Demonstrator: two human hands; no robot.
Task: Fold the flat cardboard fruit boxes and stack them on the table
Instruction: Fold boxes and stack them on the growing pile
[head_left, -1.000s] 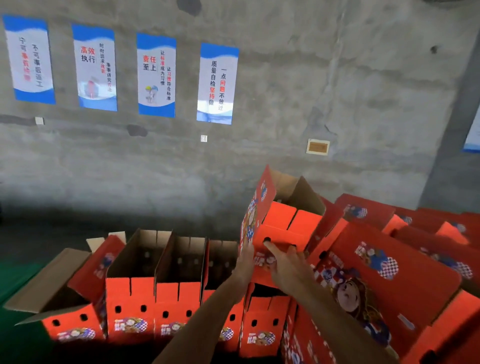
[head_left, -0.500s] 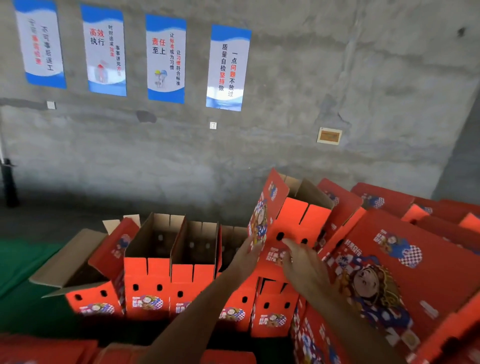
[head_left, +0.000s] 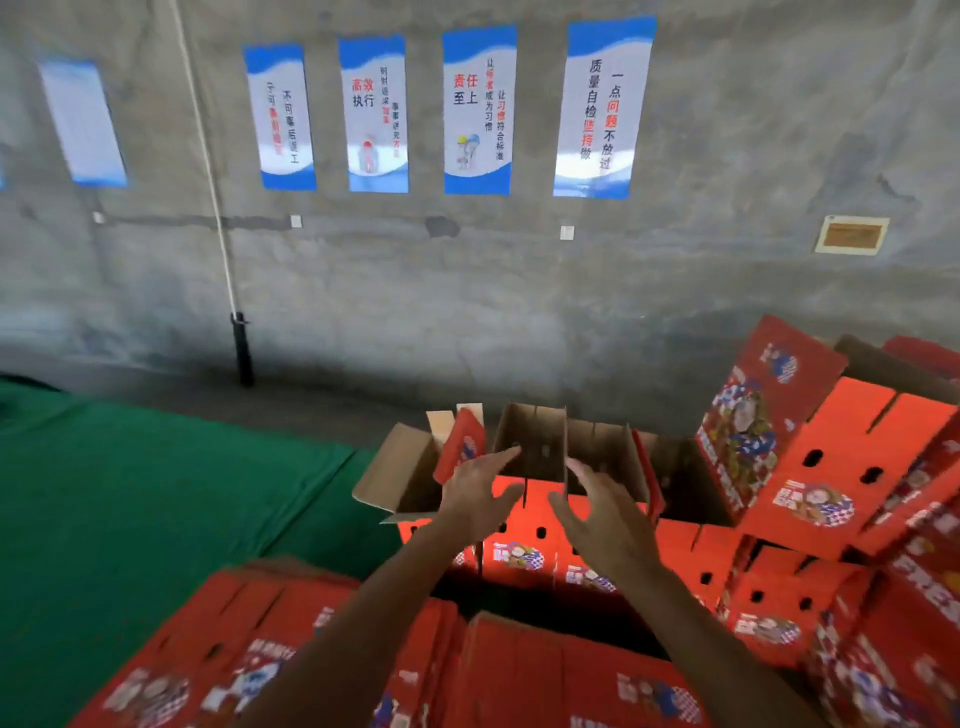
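Note:
My left hand and my right hand hover side by side with fingers spread, holding nothing, in front of a row of folded red fruit boxes with open brown tops. A folded box sits tilted on top of the stack at the right, apart from both hands. Flat red cardboard boxes lie stacked at the bottom of the view, under my forearms.
A green cloth covers the surface to the left. A grey concrete wall with several blue and white posters stands behind. A pole with a white cord leans at the wall. More folded boxes pile at the right.
Both hands have let go of the tilted box, which stays on the stack at the right. The hands have pulled back, and the view has swung left and down to show the flat boxes.

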